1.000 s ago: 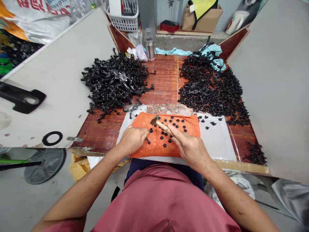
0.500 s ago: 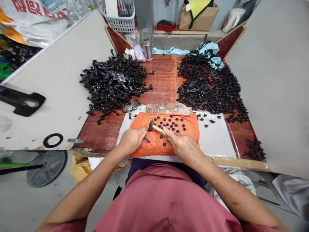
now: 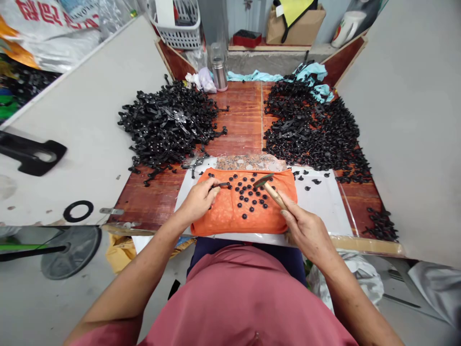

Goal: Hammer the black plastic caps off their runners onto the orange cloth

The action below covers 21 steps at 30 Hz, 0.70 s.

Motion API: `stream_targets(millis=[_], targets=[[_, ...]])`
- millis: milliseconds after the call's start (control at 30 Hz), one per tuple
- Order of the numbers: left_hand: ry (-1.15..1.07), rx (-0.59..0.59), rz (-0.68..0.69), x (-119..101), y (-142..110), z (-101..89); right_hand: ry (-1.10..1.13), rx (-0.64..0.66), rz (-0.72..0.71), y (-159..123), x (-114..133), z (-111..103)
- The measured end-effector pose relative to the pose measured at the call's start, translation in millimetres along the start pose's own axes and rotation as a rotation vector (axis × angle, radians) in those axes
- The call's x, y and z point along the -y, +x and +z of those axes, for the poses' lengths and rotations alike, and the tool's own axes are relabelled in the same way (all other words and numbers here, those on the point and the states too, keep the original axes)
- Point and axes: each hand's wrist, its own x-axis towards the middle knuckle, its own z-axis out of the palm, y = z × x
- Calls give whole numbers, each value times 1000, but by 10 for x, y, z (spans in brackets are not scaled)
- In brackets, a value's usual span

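An orange cloth pad [image 3: 216, 217] lies in front of me with several small round black plastic pieces [image 3: 244, 216] scattered over it. My right hand [image 3: 306, 226] is wrapped round the wooden handle of a small hammer [image 3: 275, 196]. The dark hammer head hangs over the right part of the pad and hides some pieces. My left hand [image 3: 199, 199] pinches a thin black plastic strip [image 3: 223, 184] at the pad's left side. The strip's free end points right, close to the round pieces.
A heap of black strips [image 3: 162, 125] stands at the left. Another heap of small black parts [image 3: 317, 129] covers the right of the wooden table [image 3: 245, 120]. Behind are a steel flask [image 3: 219, 74], a blue cloth [image 3: 255, 76] and a white basket [image 3: 180, 33]. Grey panels flank both sides.
My right hand has moved right with the hammer, away from my left hand. My left hand has shifted slightly up and left, and the strip in it now points right.
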Motion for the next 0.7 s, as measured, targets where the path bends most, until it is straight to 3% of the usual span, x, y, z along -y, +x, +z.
stream_targets(millis=[233,700], targets=[[349,-73,-68,-35,49,19,48,54,67,-47,-54,62],[531,-41,-80,-109,28,147,6,112,48,0,28,81]])
